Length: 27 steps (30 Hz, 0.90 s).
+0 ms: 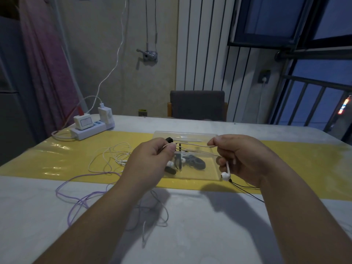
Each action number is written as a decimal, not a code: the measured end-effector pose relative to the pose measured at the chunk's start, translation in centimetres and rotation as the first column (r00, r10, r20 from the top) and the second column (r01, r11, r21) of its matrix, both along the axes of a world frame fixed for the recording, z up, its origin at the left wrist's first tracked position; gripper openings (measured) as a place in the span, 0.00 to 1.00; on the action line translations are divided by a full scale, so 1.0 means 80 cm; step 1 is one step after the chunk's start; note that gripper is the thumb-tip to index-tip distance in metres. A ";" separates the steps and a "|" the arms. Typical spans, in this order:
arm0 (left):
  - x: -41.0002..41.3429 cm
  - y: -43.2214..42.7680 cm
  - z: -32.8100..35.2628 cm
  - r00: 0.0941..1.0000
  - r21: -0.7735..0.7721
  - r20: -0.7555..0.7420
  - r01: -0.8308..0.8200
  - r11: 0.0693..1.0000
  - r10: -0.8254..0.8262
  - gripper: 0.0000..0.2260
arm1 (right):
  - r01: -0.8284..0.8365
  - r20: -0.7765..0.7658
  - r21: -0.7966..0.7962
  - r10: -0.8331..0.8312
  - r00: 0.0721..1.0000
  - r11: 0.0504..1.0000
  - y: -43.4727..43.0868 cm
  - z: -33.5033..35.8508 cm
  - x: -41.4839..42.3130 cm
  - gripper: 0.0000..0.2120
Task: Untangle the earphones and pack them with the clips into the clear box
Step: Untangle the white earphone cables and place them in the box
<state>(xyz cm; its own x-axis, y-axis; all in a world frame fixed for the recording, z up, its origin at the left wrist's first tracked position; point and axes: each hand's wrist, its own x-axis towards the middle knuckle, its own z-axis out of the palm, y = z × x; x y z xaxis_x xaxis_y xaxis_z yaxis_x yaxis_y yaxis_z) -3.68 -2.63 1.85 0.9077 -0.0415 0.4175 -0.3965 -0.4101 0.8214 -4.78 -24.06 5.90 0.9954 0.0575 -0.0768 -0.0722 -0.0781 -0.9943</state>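
Left hand (152, 161) and right hand (242, 159), raised over the clear box (190, 133), each pinch the pink earphone cord (192, 145) stretched between them; a white earbud (225, 175) hangs below the right.

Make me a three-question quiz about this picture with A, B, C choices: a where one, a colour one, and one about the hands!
1. Where's the power strip? A on the chair; B on the table, far left; C on the floor.
2. What colour is the mat under the clear box? A yellow; B red; C green.
3. The pale cord is: A coiled in the box; B on the floor; C stretched between the left hand and right hand.
Answers: B, it sits at the table's corner; A, plainly yellow; C, both pinch it.
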 end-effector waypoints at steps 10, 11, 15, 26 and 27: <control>-0.005 -0.006 0.000 0.991 0.064 -0.002 0.136 0.989 -0.137 0.13 | -0.436 -0.162 -0.336 0.405 0.900 0.835 0.002 0.005 -0.013 0.13; -0.007 -0.007 -0.001 0.991 0.095 -0.007 0.134 0.986 -0.134 0.12 | -0.460 -0.161 -0.354 0.432 0.887 0.814 0.004 0.004 -0.013 0.14; -0.005 -0.007 -0.001 0.991 0.131 0.002 0.135 0.982 -0.136 0.11 | -0.441 -0.086 -0.438 0.452 0.888 0.783 0.014 -0.004 -0.010 0.06; -0.006 0.002 0.005 0.904 -0.034 -0.250 0.350 0.936 -0.347 0.19 | -0.126 0.078 0.250 0.110 0.991 0.960 -0.005 0.015 -0.008 0.16; -0.006 0.003 0.005 0.898 -0.049 -0.266 0.350 0.935 -0.350 0.20 | -0.085 0.084 0.275 0.064 0.994 0.958 -0.007 0.016 -0.008 0.17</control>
